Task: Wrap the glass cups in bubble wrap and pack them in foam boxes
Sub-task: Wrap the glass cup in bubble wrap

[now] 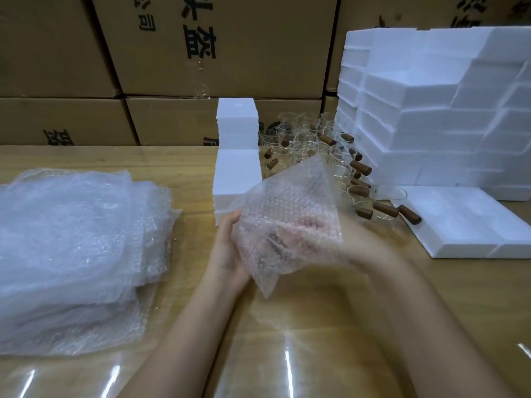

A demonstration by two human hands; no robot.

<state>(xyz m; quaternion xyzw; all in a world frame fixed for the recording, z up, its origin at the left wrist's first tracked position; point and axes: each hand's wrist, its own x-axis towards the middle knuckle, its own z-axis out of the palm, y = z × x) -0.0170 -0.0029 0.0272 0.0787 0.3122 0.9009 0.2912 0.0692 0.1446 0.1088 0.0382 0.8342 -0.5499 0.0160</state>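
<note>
one sheet of bubble wrap (287,214) held above table (287,326); wrapping step judged in hand. dark handle seen through wrap, so cup (274,241) taken as inside, between both hands. left hand (227,248) curled round wrap. right hand (356,239) blurred, fingers hidden behind wrap; grip cannot be told. next: loose flap to be folded over, bundle then set in foam box (459,225). unwrapped cups (306,137) stood at back.

Forearms converge; left grip (227,251) and blurred right grip (356,239) clasp bubble wrap (287,202).
</note>
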